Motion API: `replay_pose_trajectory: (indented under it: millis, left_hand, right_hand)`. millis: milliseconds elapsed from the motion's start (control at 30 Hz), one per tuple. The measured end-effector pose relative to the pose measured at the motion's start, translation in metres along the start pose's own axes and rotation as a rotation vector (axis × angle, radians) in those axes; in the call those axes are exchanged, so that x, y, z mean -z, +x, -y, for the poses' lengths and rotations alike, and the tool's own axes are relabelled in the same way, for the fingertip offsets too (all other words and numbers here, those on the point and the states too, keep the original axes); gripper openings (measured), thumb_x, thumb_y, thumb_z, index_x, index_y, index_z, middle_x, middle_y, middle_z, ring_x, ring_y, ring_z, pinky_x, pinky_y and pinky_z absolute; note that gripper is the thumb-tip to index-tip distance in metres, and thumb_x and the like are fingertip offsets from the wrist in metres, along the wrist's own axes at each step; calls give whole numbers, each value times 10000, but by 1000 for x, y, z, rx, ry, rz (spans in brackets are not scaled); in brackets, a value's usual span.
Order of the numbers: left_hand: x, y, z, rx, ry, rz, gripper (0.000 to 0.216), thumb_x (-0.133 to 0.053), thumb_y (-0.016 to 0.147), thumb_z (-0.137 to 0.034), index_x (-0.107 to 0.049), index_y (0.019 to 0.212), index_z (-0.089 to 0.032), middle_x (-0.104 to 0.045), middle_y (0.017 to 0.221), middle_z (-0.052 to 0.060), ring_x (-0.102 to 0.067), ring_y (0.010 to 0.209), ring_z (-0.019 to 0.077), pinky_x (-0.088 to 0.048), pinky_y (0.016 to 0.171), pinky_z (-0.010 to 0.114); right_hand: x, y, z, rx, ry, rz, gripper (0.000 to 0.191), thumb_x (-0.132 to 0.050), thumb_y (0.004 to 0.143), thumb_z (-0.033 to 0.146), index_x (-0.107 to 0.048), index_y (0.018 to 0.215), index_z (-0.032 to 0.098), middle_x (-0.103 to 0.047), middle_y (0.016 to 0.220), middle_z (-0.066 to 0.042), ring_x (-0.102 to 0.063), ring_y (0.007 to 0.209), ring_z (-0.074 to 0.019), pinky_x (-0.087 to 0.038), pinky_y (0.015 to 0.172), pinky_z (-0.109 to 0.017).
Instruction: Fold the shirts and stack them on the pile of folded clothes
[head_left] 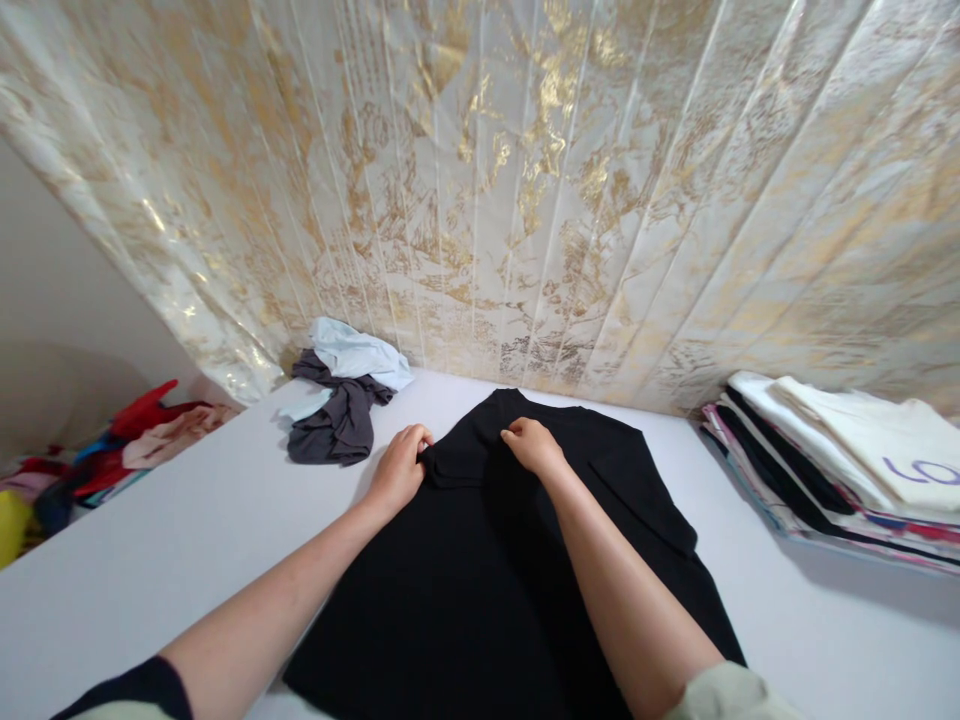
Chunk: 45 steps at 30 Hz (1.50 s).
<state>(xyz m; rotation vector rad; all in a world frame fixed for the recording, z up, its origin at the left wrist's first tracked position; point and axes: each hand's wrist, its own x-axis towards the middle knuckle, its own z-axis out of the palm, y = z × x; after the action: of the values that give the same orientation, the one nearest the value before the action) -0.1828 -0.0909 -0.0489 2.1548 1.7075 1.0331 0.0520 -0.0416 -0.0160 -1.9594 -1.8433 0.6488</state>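
A black T-shirt [480, 570] lies spread on the white table, its neckline toward the curtain and its hem toward me. At the shirt's left side, my left hand [403, 462] is closed, pinching the edge of the left sleeve. My right hand [534, 446] is over the upper chest, its thumb and fingers closed on the black cloth near the folded-in part. The right sleeve lies folded over the body of the shirt. The shirt's lower edge runs out of view beneath my arms.
Crumpled grey and pale blue clothes [337, 420] lie at the table's back left. A stack of folded clothes [847, 470] stands at the right. Beyond the left edge is a heap of colourful clothes [142, 440]. A white and gold curtain [510, 200] hangs behind the white table [187, 540].
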Motion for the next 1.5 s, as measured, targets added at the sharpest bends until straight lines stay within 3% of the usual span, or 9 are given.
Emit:
replay_pose_trajectory:
  millis: [133, 267, 400, 533, 733, 967, 1167, 1367, 1500]
  left_hand:
    - [-1, 0, 1, 9, 2, 14, 279, -445, 663, -3, -497, 815, -230, -515, 808, -1, -509, 808, 180, -407, 722, 289]
    - [-1, -1, 1, -22, -5, 21, 343, -427, 631, 34, -524, 824, -232, -529, 826, 6, -517, 829, 187, -417, 732, 293]
    - [2, -3, -4, -46, 44, 36, 467, -398, 586, 70, -568, 890, -240, -539, 880, 24, -521, 914, 202, -432, 798, 307]
    - [2, -6, -11, -92, 163, 77, 581, -396, 612, 80, -606, 1050, -238, -549, 966, 54, -496, 991, 226, -428, 856, 335]
    - [5, -7, -18, -103, 344, 130, 513, -422, 703, 51, -638, 1058, -249, -566, 945, 53, -500, 946, 236, -411, 842, 359]
    - [6, -2, -14, -25, 285, 95, 457, -447, 641, 53, -554, 967, -249, -557, 981, 45, -497, 975, 234, -407, 844, 346]
    - [5, 3, -3, 35, 131, 68, 305, -434, 647, 17, -451, 809, -241, -510, 882, 20, -507, 869, 206, -415, 781, 316]
    - [2, 2, 0, -18, 49, 60, 320, -417, 642, 24, -514, 801, -236, -484, 885, 20, -511, 894, 196, -420, 800, 297]
    - [0, 4, 7, -16, -7, 57, 258, -468, 657, 1, -517, 777, -222, -491, 898, 19, -516, 904, 196, -428, 817, 311]
  right_hand:
    - [-2, 35, 9, -30, -31, -1, 173, -627, 786, 348, -674, 772, 182, -698, 927, -114, -654, 905, -243, -468, 754, -314]
    - [-9, 72, 21, -11, 16, -1, 60, -682, 716, 227, -661, 712, 171, -673, 717, -56, -647, 715, -181, -465, 647, -252]
    - [-15, 103, 36, 38, 120, -35, 145, -587, 801, 216, -680, 890, 149, -656, 666, -31, -607, 588, -135, -451, 575, -223]
    - [-27, 116, 47, 117, 192, -37, 238, -533, 823, 183, -686, 1005, 163, -695, 794, -24, -626, 667, -115, -462, 639, -202]
    - [-33, 109, 38, 165, 177, -7, 344, -537, 841, 207, -626, 1173, 185, -707, 961, -27, -633, 802, -110, -452, 735, -199]
    - [-31, 95, 34, 130, 34, 57, 118, -723, 697, 269, -645, 705, 181, -645, 697, -17, -592, 701, -158, -414, 665, -245]
    - [-32, 83, 44, 138, 59, -8, 120, -563, 850, 252, -623, 926, 181, -661, 834, -32, -595, 768, -142, -404, 680, -234]
    - [-24, 45, 26, 228, -8, 53, 518, -651, 794, 288, -493, 1272, 169, -658, 1019, -74, -628, 895, -174, -436, 737, -252]
    - [-16, 17, 16, 263, -182, 13, 484, -551, 807, 119, -494, 1282, 200, -617, 1130, -91, -607, 1005, -190, -433, 792, -273]
